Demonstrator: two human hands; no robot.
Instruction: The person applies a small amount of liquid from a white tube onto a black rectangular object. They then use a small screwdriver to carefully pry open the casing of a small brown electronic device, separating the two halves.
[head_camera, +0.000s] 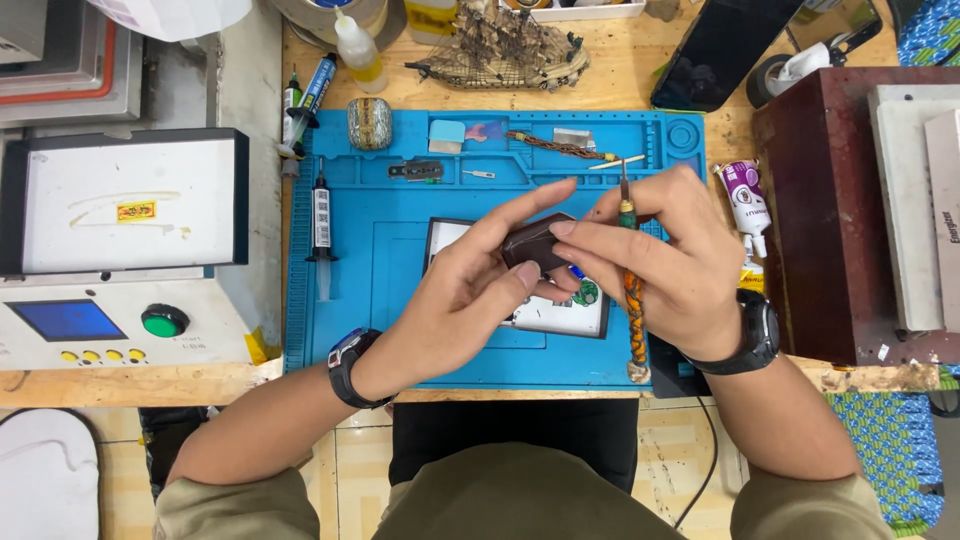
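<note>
1. Holding a small dark brown block (533, 243) above the middle of the blue work mat (360, 290), the left hand (470, 290) had its fingers curled under and around the piece, with the forefinger stretched out along its top edge.
2. The right hand (670, 265) met it from the other side, its fingertips pressed against the block's right end.
3. That same right hand also pinched a thin tool (633, 290) with a green collar and an orange wrapped handle; the tool stood nearly upright in the grip, its metal tip pointing away from the person and its lower end hanging past the wrist.
4. Both wrists wore dark watches.
5. Under the hands, on the mat, lay a flat white panel with a dark frame (560, 318), partly hidden by the fingers.
6. To the left on the mat lay a syringe with a black plunger (321, 225), well apart from the hands.
7. In the mat's upper trays sat a rounded, wrapped roll (370, 123), a pale blue pad (446, 134) and a small dark clip (415, 171).
8. A purple and white tube (745, 200) lay just beside the mat's right edge, near the right hand.
9. A model sailing ship (505, 50) stood at the far edge of the wooden table (620, 85).
10. A white-topped machine with a green knob (163, 321) stood to the left of the mat.
</note>
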